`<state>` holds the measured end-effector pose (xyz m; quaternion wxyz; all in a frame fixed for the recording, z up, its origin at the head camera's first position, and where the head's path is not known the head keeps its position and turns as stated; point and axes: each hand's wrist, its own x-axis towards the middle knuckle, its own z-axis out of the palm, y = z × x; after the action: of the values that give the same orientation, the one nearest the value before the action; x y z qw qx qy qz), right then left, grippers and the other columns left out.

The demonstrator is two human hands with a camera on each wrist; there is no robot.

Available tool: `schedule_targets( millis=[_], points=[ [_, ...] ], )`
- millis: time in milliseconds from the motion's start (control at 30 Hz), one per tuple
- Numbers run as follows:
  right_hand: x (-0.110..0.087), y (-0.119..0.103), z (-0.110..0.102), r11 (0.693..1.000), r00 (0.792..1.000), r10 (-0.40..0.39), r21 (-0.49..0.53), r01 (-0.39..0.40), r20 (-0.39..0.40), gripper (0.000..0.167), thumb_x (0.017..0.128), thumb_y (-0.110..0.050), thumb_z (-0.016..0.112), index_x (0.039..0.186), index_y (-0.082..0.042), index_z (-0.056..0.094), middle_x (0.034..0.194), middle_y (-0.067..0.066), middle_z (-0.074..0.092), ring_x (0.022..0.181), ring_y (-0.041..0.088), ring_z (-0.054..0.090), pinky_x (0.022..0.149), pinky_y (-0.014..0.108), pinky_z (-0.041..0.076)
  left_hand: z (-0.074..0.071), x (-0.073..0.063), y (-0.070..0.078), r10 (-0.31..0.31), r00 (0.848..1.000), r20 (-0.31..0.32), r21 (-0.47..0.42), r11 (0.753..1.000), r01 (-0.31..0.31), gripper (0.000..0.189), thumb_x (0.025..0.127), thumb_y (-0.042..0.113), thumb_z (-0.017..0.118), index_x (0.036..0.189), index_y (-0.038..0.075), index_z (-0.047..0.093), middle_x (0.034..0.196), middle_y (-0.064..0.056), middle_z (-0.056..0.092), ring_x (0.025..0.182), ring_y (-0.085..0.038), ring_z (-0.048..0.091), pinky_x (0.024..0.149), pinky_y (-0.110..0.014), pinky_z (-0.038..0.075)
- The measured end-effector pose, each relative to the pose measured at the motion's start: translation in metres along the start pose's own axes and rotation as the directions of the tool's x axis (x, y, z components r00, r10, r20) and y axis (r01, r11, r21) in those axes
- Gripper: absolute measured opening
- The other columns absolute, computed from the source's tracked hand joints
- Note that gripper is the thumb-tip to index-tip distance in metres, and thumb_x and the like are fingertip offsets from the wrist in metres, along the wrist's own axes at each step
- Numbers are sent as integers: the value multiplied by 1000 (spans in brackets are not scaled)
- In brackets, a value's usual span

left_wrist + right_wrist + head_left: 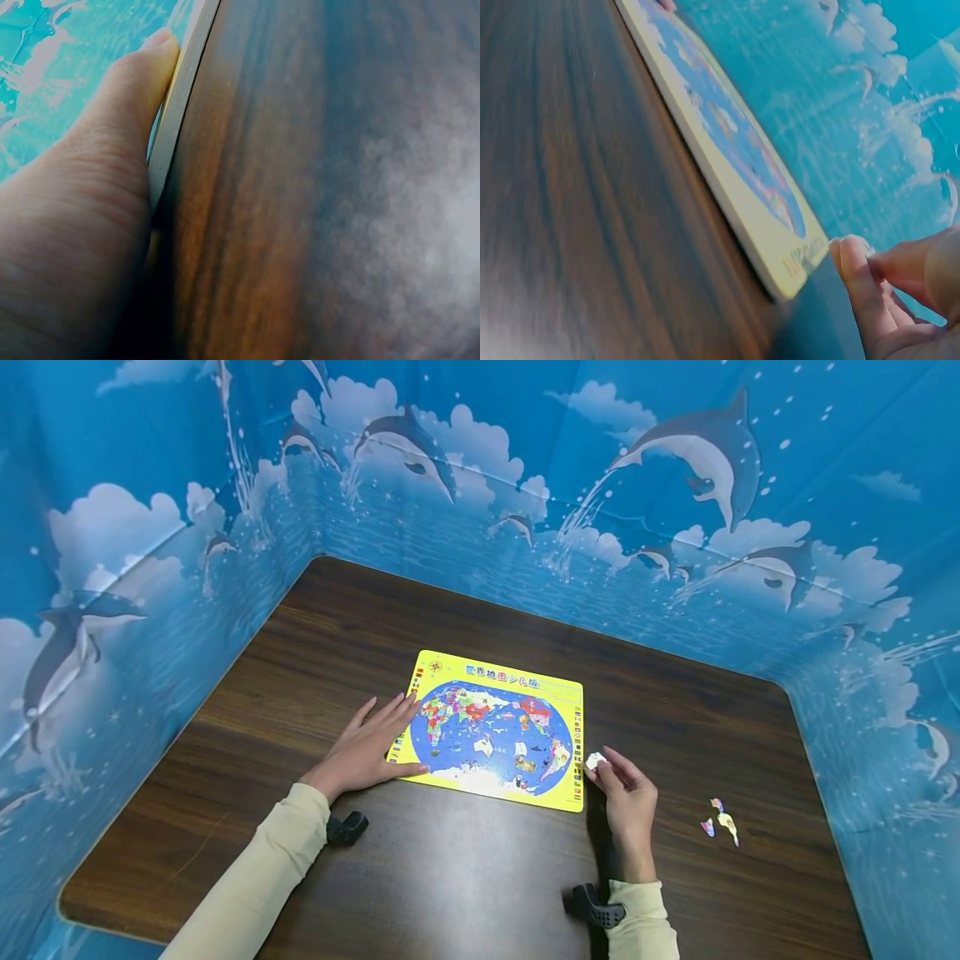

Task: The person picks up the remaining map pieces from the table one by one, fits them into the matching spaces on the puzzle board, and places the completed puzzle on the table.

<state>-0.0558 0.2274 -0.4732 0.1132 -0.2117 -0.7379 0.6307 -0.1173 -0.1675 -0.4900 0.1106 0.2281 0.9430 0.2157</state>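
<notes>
A dark brown wood-grained table (697, 718) is backed by blue fabric hangings printed with dolphins and clouds (450, 547). The left edge of a yellow-bordered, rectangular world-map puzzle board (517, 801), set on the table, is touched by the left hand (371, 747), its fingers extended. Just beside the right edge, a small white piece (596, 761) is pinched in the right hand's (630, 793) fingertips; farther right, small multicoloured pieces (726, 823) are seen.

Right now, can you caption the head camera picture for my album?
Left hand rests on a yellow map board while the right hand pinches a small white piece.
</notes>
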Motion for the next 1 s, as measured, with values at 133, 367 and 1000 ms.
schedule_targets(
  millis=[133, 367, 1000],
  points=[
    [-1, -7, 12, 996, 997, -37, -80, 42, 65, 28, 101, -4, 65, 126, 9, 68, 116, 26, 67, 87, 8, 72, 82, 17, 58, 0, 0, 0, 3, 1000, -4, -6, 1000, -3, 109, 88, 75, 62, 167, 16, 16, 173, -3, 14, 160, -24, 7, 127, -52, -5],
    [-1, -13, 30, 989, 996, -57, -130, 67, 75, 22, 96, -6, 73, 114, 6, 72, 105, 21, 70, 82, 11, 68, 75, 16, 58, 0, -1, 1, 7, 1000, -6, -18, 1000, -7, 109, 88, 75, 62, 167, 15, 16, 173, -3, 12, 160, -23, 7, 127, -51, -7],
    [-5, -25, 69, 953, 955, -144, -223, 205, 261, 18, 95, -10, 76, 110, 0, 78, 98, 13, 74, 82, 22, 66, 71, 17, 54, -1, -2, 1, 8, 1000, -21, -12, 1000, -8, 109, 88, 72, 65, 167, 13, 19, 173, -6, 15, 160, -26, 9, 127, -53, -4]
  ],
)
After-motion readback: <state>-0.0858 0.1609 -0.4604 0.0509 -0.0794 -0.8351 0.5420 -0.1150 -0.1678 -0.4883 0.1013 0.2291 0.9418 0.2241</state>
